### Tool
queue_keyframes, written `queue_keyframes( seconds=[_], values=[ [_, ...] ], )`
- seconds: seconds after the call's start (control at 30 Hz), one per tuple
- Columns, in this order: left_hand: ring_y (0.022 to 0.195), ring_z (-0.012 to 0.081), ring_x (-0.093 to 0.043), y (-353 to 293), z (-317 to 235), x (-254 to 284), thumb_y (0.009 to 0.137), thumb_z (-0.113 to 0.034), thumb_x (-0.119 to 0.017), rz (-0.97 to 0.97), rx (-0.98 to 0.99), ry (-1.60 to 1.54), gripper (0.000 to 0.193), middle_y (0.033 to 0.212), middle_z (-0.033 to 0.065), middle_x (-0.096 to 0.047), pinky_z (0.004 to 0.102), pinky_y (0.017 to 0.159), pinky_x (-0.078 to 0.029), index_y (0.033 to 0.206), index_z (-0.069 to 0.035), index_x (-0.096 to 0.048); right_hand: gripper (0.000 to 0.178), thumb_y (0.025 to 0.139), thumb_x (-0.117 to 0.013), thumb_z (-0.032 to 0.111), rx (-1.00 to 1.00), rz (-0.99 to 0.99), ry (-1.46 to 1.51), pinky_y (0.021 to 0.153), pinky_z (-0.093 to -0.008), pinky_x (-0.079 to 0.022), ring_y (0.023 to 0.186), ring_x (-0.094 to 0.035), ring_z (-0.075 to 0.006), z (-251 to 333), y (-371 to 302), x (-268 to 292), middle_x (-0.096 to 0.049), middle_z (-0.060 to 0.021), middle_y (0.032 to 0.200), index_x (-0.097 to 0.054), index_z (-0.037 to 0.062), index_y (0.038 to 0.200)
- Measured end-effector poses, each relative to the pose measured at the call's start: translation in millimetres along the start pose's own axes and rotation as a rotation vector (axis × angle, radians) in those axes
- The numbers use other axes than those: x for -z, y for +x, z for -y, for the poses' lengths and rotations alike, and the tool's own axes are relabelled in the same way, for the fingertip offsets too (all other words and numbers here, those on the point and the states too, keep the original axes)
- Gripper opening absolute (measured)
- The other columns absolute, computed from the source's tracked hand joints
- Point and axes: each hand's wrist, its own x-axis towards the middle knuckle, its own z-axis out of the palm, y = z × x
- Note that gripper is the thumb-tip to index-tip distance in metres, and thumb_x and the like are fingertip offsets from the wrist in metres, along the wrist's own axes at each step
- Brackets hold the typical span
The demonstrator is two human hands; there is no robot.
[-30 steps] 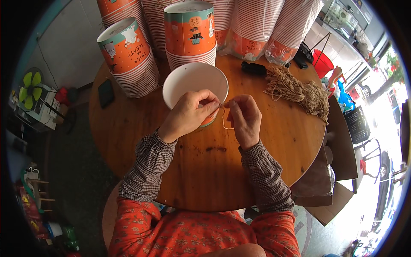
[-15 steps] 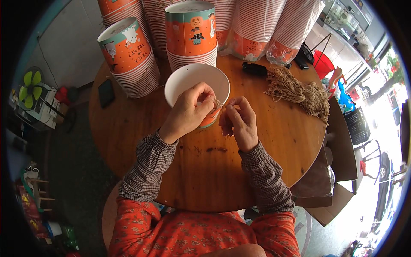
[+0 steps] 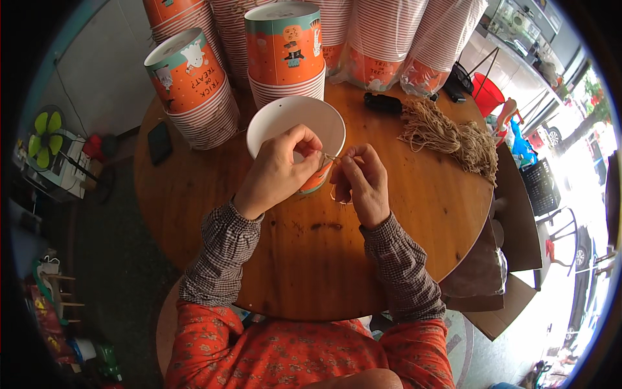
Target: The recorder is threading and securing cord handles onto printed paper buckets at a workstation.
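Observation:
A white-lined paper bucket (image 3: 262,126) with an orange printed outside stands upright on the round wooden table, and a small hole shows near its far rim. My left hand (image 3: 280,167) is at its near rim, thumb and forefinger pinched on a thin tan string (image 3: 332,157). My right hand (image 3: 363,185) pinches the same string just right of the rim, and a loose length hangs below its fingers. The bucket's near side is partly hidden by my hands. A bundle of tan strings (image 3: 447,139) lies to the right.
Tall stacks of orange buckets (image 3: 285,52) rise along the table's far side, some in clear plastic bags (image 3: 382,45). A dark phone (image 3: 159,142) lies at the left edge. A black object (image 3: 383,103) rests beside the strings. An open cardboard box (image 3: 499,311) stands at the right.
My left hand has shifted slightly left, and a short stretch of string shows more plainly between the hands. My right hand has barely moved.

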Motion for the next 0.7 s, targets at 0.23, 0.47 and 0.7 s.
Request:
queue_keyframes(
  seconds=[0.23,0.47,0.7],
  values=[
    [0.073,0.0241,-0.061,0.5,-3.1,3.8,0.080,-0.002,-0.065,-0.009,-0.232,0.298,0.006,0.078,0.0080,-0.062,0.0341,0.067,-0.049,0.082,-0.002,-0.059,0.008,0.098,-0.048,0.011,0.052,0.020,0.015,0.047,-0.0199,-0.044,0.054,-0.052,-0.0070,-5.1,1.1,1.1,-0.059,-0.0049,0.074,-0.047,0.0031,0.098],
    [0.072,0.0176,-0.063,-2.8,-5.7,-0.6,0.082,-0.002,-0.063,0.028,0.155,-0.116,0.005,0.078,0.0065,-0.062,0.0303,0.067,-0.050,0.083,0.000,-0.058,0.006,0.096,-0.049,0.009,0.082,-0.003,0.017,0.047,-0.0194,-0.043,0.054,-0.053,-0.0070,-7.2,1.0,4.0,-0.061,-0.0050,0.076,-0.049,0.0027,0.098],
    [0.065,0.0141,-0.061,-2.9,-6.0,0.5,0.083,-0.003,-0.062,0.041,0.090,-0.029,0.006,0.076,0.0068,-0.064,0.0265,0.062,-0.049,0.083,0.001,-0.057,0.008,0.095,-0.051,0.009,0.084,-0.029,-0.005,0.046,-0.0196,-0.043,0.054,-0.055,-0.0072,-10.4,2.3,2.2,-0.063,-0.0061,0.077,-0.051,0.0018,0.099]
  ],
)
